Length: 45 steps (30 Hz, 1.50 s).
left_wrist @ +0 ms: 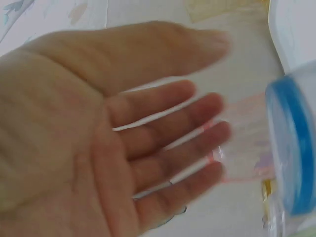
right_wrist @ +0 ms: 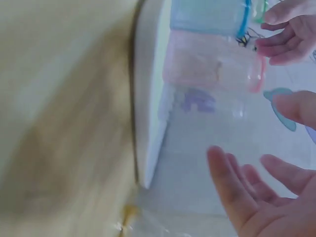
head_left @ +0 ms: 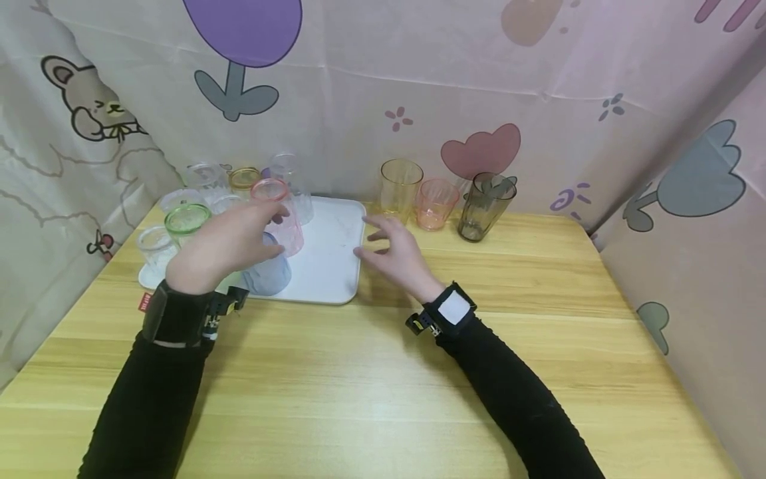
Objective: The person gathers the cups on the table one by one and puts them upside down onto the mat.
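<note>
My left hand (head_left: 224, 243) hovers over the glasses on the white tray (head_left: 332, 246), its fingers loose and holding nothing. Right beneath it stand a blue glass (head_left: 269, 274) and a taller pink glass (head_left: 292, 234), both upright. The left wrist view shows the spread palm, with the blue rim (left_wrist: 302, 148) just beyond the fingertips. At the tray's right edge is my right hand (head_left: 399, 256), thumb and fingers apart with nothing between them. In the right wrist view the pink glass (right_wrist: 212, 61) stands beside the blue one, away from the right fingertips.
Green-rimmed (head_left: 187, 218), amber-rimmed (head_left: 244, 178) and several clear glasses crowd the tray's left part. Right of the tray, a yellow glass (head_left: 401, 187), a short pink-orange glass (head_left: 436, 205) and a dark grey glass (head_left: 486, 207) stand on the wooden table (head_left: 383, 386). A patterned curtain (head_left: 359, 86) hangs behind.
</note>
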{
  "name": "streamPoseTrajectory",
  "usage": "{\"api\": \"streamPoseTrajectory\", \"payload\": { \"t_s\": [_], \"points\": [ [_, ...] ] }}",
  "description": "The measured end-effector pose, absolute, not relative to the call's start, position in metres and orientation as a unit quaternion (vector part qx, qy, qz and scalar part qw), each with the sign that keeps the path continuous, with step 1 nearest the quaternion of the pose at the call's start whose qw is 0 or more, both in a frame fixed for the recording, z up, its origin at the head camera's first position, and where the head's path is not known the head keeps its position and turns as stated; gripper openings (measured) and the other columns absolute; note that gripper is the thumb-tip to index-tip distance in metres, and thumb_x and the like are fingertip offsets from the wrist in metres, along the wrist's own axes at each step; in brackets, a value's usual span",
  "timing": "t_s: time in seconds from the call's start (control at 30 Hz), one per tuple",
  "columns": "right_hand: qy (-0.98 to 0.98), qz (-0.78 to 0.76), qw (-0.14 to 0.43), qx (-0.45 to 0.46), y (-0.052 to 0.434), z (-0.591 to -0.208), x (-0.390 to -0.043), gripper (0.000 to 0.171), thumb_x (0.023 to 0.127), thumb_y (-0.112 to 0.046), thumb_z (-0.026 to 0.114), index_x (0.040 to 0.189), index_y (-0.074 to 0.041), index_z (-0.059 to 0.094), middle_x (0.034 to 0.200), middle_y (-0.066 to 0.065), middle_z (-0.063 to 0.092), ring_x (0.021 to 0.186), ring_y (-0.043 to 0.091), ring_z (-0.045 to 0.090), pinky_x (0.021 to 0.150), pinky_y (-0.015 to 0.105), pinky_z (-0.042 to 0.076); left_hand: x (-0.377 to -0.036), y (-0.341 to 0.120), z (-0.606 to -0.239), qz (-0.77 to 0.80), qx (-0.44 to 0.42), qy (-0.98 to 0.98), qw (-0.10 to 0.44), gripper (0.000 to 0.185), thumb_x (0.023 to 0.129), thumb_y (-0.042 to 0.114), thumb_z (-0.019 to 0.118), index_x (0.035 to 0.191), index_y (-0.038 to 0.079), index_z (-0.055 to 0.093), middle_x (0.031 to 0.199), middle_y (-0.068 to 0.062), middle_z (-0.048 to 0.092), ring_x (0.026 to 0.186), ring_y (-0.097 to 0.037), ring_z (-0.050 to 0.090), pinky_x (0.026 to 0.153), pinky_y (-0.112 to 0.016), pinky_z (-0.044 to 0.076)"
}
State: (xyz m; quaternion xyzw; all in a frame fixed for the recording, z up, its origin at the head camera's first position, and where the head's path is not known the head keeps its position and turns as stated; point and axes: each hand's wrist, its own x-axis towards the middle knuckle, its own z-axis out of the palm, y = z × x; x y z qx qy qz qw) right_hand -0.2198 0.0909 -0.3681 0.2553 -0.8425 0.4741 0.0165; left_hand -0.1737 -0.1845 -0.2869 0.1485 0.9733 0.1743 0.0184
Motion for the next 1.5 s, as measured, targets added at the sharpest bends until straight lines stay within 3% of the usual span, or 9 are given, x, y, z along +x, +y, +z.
{"api": "streamPoseTrajectory", "payload": {
  "t_s": [0.27,0.37,0.5,0.77,0.9,1.03,1.17,1.37,1.5],
  "points": [
    [-0.792,0.528,0.159,0.262,0.109,-0.354,-0.227,0.052,0.091,0.000,0.075,0.140,0.004,0.058,0.140,0.018,0.054,0.114,0.035,0.066,0.086,0.035,0.062,-0.184,-0.149,-0.312,0.202,0.243,0.939,-0.138,0.046,0.092,0.014,0.075,0.133,-0.001,0.059,0.115,-0.016,0.067,0.102,-0.031,0.065,0.082,-0.045,0.057],
    [-0.775,0.537,0.209,0.260,0.117,-0.350,-0.232,0.050,0.090,0.002,0.074,0.138,0.004,0.060,0.138,0.019,0.054,0.112,0.037,0.065,0.086,0.037,0.062,-0.187,-0.134,-0.325,0.205,0.266,0.928,-0.159,0.043,0.093,0.015,0.073,0.132,0.001,0.059,0.112,-0.013,0.066,0.097,-0.028,0.065,0.076,-0.041,0.057],
    [-0.759,0.533,0.277,0.253,0.129,-0.346,-0.240,0.049,0.089,0.005,0.073,0.137,0.006,0.060,0.134,0.022,0.054,0.112,0.041,0.062,0.090,0.042,0.060,-0.186,-0.116,-0.339,0.191,0.276,0.934,-0.121,0.045,0.094,0.019,0.072,0.134,0.004,0.059,0.110,-0.010,0.066,0.093,-0.026,0.066,0.068,-0.040,0.058],
    [-0.768,0.497,0.366,0.171,0.165,-0.338,-0.257,0.053,0.088,0.000,0.072,0.140,0.002,0.059,0.139,0.018,0.050,0.122,0.022,0.053,0.105,0.038,0.049,-0.183,-0.094,-0.356,0.128,0.273,0.953,-0.016,0.038,0.097,0.022,0.067,0.132,0.008,0.063,0.112,-0.007,0.066,0.088,-0.023,0.066,0.065,-0.044,0.058],
    [-0.777,0.490,0.378,0.117,0.186,-0.338,-0.264,0.060,0.088,-0.007,0.073,0.145,-0.003,0.056,0.147,0.014,0.044,0.135,0.015,0.043,0.115,0.034,0.036,-0.180,-0.087,-0.364,0.110,0.283,0.953,0.007,0.031,0.098,0.020,0.064,0.128,0.011,0.066,0.110,-0.007,0.066,0.084,-0.021,0.065,0.064,-0.044,0.058],
    [-0.779,0.506,0.365,0.061,0.206,-0.341,-0.272,0.072,0.088,-0.016,0.076,0.154,-0.008,0.046,0.156,0.010,0.034,0.144,0.013,0.035,0.118,0.029,0.030,-0.177,-0.083,-0.372,0.101,0.297,0.949,0.019,0.025,0.100,0.020,0.065,0.123,0.011,0.069,0.110,-0.006,0.067,0.091,-0.021,0.068,0.070,-0.045,0.061],
    [-0.781,0.539,0.315,0.002,0.221,-0.346,-0.276,0.093,0.088,-0.028,0.080,0.163,-0.012,0.028,0.166,0.005,0.021,0.151,0.012,0.025,0.121,0.026,0.023,-0.175,-0.081,-0.378,0.096,0.307,0.946,0.020,0.019,0.101,0.020,0.066,0.116,0.010,0.071,0.106,-0.005,0.067,0.092,-0.020,0.068,0.074,-0.045,0.061],
    [-0.784,0.570,0.237,-0.062,0.231,-0.354,-0.279,0.117,0.084,-0.038,0.085,0.168,-0.019,0.005,0.172,0.003,0.009,0.157,0.017,0.014,0.125,0.030,0.017,-0.175,-0.080,-0.382,0.091,0.313,0.945,0.013,0.003,0.096,0.013,0.070,0.094,0.011,0.070,0.088,-0.001,0.062,0.075,-0.016,0.060,0.067,-0.039,0.058],
    [-0.772,0.601,0.195,-0.070,0.237,-0.360,-0.284,0.122,0.086,-0.036,0.084,0.167,-0.021,-0.005,0.172,0.005,0.006,0.157,0.021,0.012,0.126,0.032,0.019,-0.175,-0.080,-0.383,0.090,0.315,0.945,0.012,0.011,0.093,0.009,0.069,0.084,0.013,0.066,0.082,0.001,0.058,0.071,-0.015,0.055,0.063,-0.035,0.054]
  ]
}}
